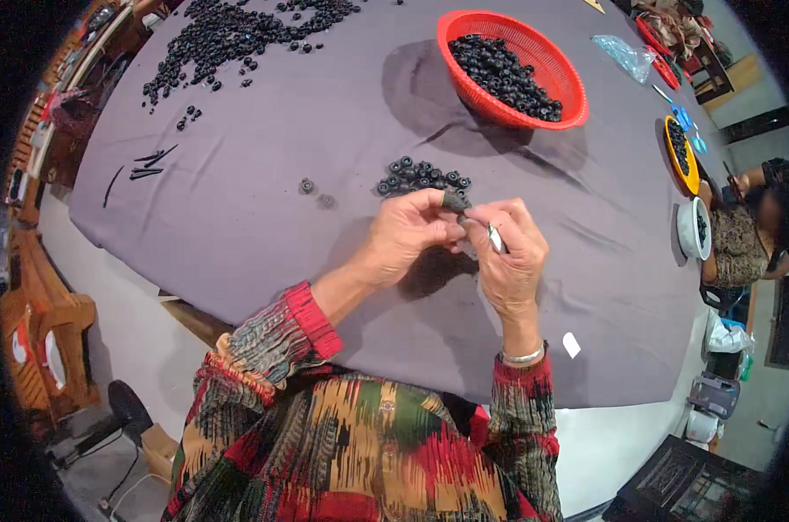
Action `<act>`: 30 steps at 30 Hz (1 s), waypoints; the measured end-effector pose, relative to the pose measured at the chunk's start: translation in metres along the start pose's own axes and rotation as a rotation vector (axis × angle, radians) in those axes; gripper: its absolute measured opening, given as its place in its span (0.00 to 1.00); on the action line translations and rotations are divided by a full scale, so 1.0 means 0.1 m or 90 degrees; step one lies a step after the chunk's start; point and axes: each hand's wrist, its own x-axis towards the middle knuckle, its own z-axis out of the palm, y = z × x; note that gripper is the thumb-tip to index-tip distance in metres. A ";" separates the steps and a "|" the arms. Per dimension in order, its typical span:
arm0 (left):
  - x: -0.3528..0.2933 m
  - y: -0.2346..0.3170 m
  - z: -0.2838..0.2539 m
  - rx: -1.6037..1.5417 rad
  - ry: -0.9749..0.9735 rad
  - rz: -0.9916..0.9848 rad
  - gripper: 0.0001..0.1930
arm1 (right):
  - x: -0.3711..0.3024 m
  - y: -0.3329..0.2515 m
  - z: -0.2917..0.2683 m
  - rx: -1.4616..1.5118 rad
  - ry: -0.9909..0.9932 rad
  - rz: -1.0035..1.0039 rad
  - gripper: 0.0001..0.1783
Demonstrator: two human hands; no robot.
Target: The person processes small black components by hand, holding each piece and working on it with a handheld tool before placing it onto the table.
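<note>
My left hand (pixel 403 233) and my right hand (pixel 512 257) meet over the middle of the table, fingertips almost touching. The left thumb and index finger are pinched together, with a dark covering (pixel 453 202) on the index fingertip; the piece between them is too small and hidden to name. In my closed right hand is a small shiny tool (pixel 496 239), mostly covered by the fingers. Just beyond the fingertips lies a little cluster of round black parts (pixel 420 177) with holes in their centres. Two loose round pieces (pixel 306 185) sit left of that cluster.
A red plastic basket (pixel 573 83) of black parts stands at the far right. Many more black parts (pixel 211 43) spread across the far left, with thin black strips (pixel 146 172) nearer. A yellow tray (pixel 690 183) and white bowl (pixel 688 230) line the right edge, beside another person (pixel 751 235).
</note>
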 end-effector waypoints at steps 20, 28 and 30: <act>-0.01 0.10 -0.04 -0.030 -0.034 -0.089 0.17 | 0.05 -0.08 -0.14 -0.004 -0.156 -0.007 0.17; -0.08 0.05 -0.05 -0.210 -0.037 -0.111 0.08 | -0.04 -0.04 0.01 -0.063 -0.034 -0.143 0.18; -0.06 0.06 -0.04 -0.204 -0.043 -0.102 0.07 | -0.05 -0.04 0.04 -0.094 -0.010 -0.177 0.19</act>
